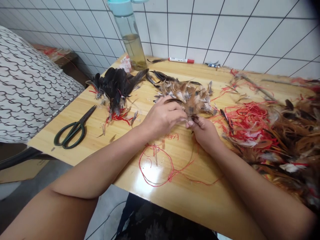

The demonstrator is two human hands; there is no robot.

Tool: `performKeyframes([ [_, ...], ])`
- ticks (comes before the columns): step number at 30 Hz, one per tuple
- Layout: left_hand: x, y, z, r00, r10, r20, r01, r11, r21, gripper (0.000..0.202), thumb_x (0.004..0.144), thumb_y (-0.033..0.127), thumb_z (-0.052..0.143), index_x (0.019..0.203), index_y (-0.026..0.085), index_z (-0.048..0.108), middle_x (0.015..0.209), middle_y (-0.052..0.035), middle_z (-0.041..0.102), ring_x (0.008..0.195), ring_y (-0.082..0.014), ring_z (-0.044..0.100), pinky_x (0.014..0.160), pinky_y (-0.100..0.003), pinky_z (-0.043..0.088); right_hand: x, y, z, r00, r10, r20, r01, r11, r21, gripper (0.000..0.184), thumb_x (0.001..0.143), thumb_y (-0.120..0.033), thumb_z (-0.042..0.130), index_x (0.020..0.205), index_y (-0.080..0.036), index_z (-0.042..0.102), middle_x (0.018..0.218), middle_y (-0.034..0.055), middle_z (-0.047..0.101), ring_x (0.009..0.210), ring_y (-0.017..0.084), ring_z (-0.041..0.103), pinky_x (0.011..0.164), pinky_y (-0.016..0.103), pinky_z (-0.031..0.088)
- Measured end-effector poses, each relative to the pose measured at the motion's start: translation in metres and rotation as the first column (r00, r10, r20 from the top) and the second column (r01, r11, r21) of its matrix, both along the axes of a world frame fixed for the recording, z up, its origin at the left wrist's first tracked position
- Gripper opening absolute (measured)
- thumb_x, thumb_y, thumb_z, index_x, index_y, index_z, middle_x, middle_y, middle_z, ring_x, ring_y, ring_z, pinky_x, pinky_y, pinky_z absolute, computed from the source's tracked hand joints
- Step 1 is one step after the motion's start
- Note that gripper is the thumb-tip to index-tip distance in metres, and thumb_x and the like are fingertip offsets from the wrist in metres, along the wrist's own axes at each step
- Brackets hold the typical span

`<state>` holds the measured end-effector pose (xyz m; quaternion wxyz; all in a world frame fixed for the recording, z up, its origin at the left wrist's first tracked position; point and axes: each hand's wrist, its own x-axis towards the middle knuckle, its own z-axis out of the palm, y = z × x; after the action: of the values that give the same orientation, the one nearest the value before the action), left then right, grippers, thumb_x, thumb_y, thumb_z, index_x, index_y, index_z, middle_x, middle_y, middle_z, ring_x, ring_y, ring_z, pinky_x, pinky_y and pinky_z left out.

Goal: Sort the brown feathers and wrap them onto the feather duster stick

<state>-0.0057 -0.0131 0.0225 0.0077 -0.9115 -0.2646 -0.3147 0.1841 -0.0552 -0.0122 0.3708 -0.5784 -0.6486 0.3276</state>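
Observation:
Over the middle of the table, my two hands meet at a small bunch of brown feathers (192, 106). The fingers of my right hand (205, 132) pinch its lower end, fluffy tips upward. My left hand (165, 114) curls in from the left with its fingertips closed at the same spot; the exact grip is partly hidden. Just behind them lies a pile of brown and white feathers (172, 89). A loop of red string (172, 166) rests on the wood below my hands.
Scissors (75, 130) and black feathers (117, 85) lie to the left. A water bottle (131, 38) and a marker (181, 60) are by the tiled wall. Tangled red string (247, 116) and a heap of brown feathers (295, 133) cover the table's (155, 196) right side.

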Motion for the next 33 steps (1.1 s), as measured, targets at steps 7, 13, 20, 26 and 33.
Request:
performKeyframes([
  [7, -0.010, 0.003, 0.014, 0.912, 0.219, 0.347, -0.224, 0.974, -0.027, 0.015, 0.093, 0.030, 0.060, 0.098, 0.028, 0.073, 0.084, -0.0033, 0.062, 0.082, -0.0167, 0.057, 0.074, -0.034, 0.050, 0.002, 0.002, 0.002, 0.936, -0.164, -0.313, 0.120, 0.980, -0.157, 0.034, 0.072, -0.055, 0.060, 0.068, -0.021, 0.054, 0.060, -0.0029, 0.047, 0.060, 0.013, 0.040, 0.060, 0.027, 0.033],
  [13, 0.005, -0.013, 0.004, 0.925, 0.033, 0.378, -0.002, 0.997, -0.083, 0.017, 0.093, 0.017, 0.058, 0.100, 0.022, 0.072, 0.092, -0.0044, 0.069, 0.085, -0.0128, 0.066, 0.074, -0.026, 0.054, -0.003, -0.004, 0.021, 0.843, -0.215, -0.493, 0.053, 0.945, -0.322, 0.038, 0.064, -0.054, 0.071, 0.066, -0.021, 0.052, 0.053, -0.0068, 0.037, 0.050, 0.009, 0.026, 0.049, 0.026, 0.020],
  [20, 0.018, -0.022, -0.007, 0.951, -0.063, 0.302, 0.090, 0.993, -0.079, 0.017, 0.092, 0.020, 0.058, 0.104, 0.018, 0.069, 0.098, -0.0087, 0.073, 0.092, -0.0164, 0.069, 0.081, -0.031, 0.058, -0.014, -0.015, 0.028, 0.780, -0.197, -0.594, -0.026, 0.938, -0.345, 0.045, 0.061, -0.056, 0.076, 0.060, -0.021, 0.046, 0.054, -0.0072, 0.037, 0.049, 0.007, 0.026, 0.047, 0.025, 0.023],
  [26, 0.020, -0.024, -0.005, 0.935, 0.061, 0.350, 0.089, 0.913, -0.397, 0.013, 0.089, 0.011, 0.056, 0.093, 0.018, 0.068, 0.087, -0.0024, 0.073, 0.082, -0.0126, 0.067, 0.077, -0.026, 0.053, -0.009, -0.009, 0.006, 0.906, -0.146, -0.397, 0.091, 0.984, -0.154, 0.030, 0.073, -0.046, 0.064, 0.062, -0.020, 0.053, 0.062, -0.0012, 0.052, 0.061, 0.013, 0.044, 0.060, 0.027, 0.036],
  [33, 0.024, -0.021, -0.010, 0.857, 0.287, 0.428, 0.186, 0.602, -0.776, 0.016, 0.078, 0.010, 0.061, 0.093, 0.015, 0.059, 0.077, 0.0018, 0.060, 0.070, -0.0083, 0.057, 0.067, -0.020, 0.046, -0.007, -0.007, 0.002, 0.993, -0.093, -0.067, 0.095, 0.995, 0.034, 0.023, 0.078, -0.031, 0.055, 0.058, -0.020, 0.053, 0.063, 0.0013, 0.056, 0.065, 0.016, 0.050, 0.064, 0.029, 0.038],
])
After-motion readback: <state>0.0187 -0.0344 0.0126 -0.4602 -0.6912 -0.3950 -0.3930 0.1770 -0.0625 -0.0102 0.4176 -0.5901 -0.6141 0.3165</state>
